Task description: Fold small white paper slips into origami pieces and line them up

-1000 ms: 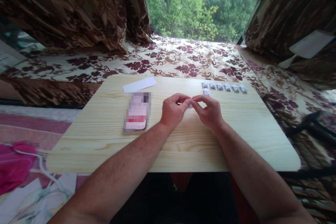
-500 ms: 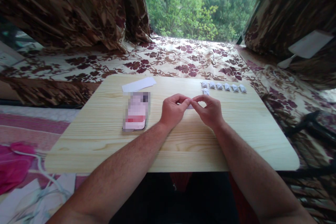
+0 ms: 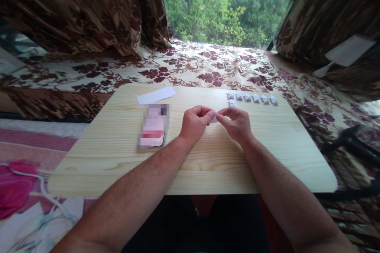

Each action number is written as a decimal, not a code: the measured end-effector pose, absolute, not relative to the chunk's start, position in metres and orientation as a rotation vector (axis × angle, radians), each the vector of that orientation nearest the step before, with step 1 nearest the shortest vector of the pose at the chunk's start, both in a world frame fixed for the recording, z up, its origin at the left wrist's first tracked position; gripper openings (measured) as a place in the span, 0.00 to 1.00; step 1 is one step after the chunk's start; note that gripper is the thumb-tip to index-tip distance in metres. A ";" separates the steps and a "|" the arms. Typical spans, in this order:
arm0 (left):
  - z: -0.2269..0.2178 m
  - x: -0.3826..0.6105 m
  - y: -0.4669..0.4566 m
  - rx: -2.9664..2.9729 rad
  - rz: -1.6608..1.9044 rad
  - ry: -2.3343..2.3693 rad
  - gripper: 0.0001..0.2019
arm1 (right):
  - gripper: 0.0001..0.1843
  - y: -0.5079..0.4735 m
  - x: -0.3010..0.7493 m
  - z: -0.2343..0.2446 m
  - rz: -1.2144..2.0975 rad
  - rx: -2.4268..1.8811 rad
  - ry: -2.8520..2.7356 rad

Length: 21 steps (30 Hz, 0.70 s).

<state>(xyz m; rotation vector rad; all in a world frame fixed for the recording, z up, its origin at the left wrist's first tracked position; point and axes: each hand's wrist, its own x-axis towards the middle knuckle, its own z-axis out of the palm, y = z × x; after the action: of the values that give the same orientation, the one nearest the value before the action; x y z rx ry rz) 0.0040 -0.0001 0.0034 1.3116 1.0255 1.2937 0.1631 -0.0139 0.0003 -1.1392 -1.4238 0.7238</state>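
Note:
Over the middle of the wooden table [image 3: 118, 134], my left hand [image 3: 196, 121] and my right hand [image 3: 236, 123] meet at the fingertips. Between them they pinch a small white piece of paper [image 3: 213, 118], partly covered by the fingers. Both hands are closed, thumb against fingers. Just beyond my right hand lies one small folded white paper piece [image 3: 232, 103]. Behind it runs a row of several more folded paper pieces [image 3: 248, 97], pointed in shape.
A phone [image 3: 153, 124], blurred out in part, lies left of my hands. White paper strips [image 3: 156, 95] rest at the table's back left. Floral cloth [image 3: 208, 61] covers the ledge under the window. A white cable [image 3: 44, 184] and pink cloth [image 3: 18, 189] are at lower left.
My fingers have shifted slightly on the white paper, and more of it shows between them. The right fingers sit closer together. The other things on the table stay put.

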 end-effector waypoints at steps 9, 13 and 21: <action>0.007 0.004 -0.001 1.274 1.331 1.048 0.13 | 0.09 -0.013 0.159 0.004 0.883 -1.063 -1.256; 0.006 0.004 -0.001 1.263 1.340 1.049 0.14 | 0.09 -0.015 0.158 0.008 0.941 -1.069 -1.212; 0.007 0.003 -0.001 1.241 1.336 1.062 0.14 | 0.07 -0.014 0.161 0.012 0.967 -1.104 -1.185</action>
<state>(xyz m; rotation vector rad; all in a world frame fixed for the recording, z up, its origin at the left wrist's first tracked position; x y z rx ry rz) 0.0033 -0.0006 0.0071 1.2406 1.0623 1.3363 0.1607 -0.0139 0.0123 -1.1036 -1.1846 0.9665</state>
